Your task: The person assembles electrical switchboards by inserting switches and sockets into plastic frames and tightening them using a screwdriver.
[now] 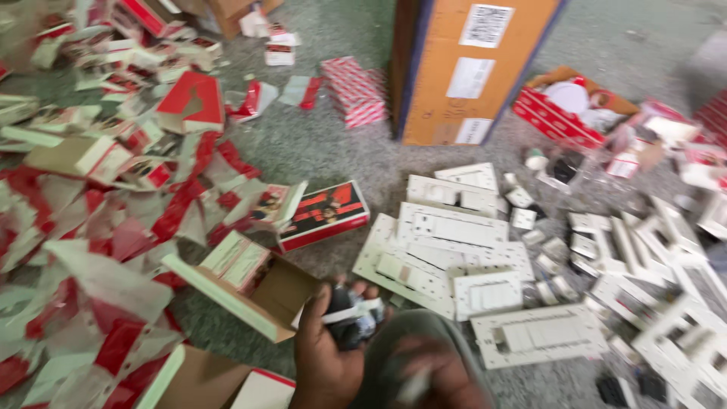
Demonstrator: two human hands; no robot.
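Switch module (350, 316), dark with a white strip across it, is sitting in the left hand (327, 356) at bottom centre of the view, just above the knee. Left fingers are curling round it from below, closed on it, thumb side up. Right hand (432, 375) is lying just beside it to the right, over grey trouser cloth; motion blur is smearing it, something pale is showing between the fingers, can't tell if it is gripping or loose.

Just left of the module, an open carton (254, 291) is lying on the carpet, flaps out, brown inside, pale green edge. Behind that, a closed red-and-black box (324, 214) is resting at a tilt.

Right of the hands, white switch plates (454, 250) are piling up flat and overlapping, one long plate (539, 335) lying nearest the knee. More white frames (666, 303) are spreading out to the far right, with small loose white parts between.

Left half of the floor is carrying a heap of torn red-and-white packaging (98, 174). A tall brown cardboard box (469, 68) is standing at top centre, an open red box (564, 113) sitting just to its right. Grey carpet (326, 136) is showing between everything.
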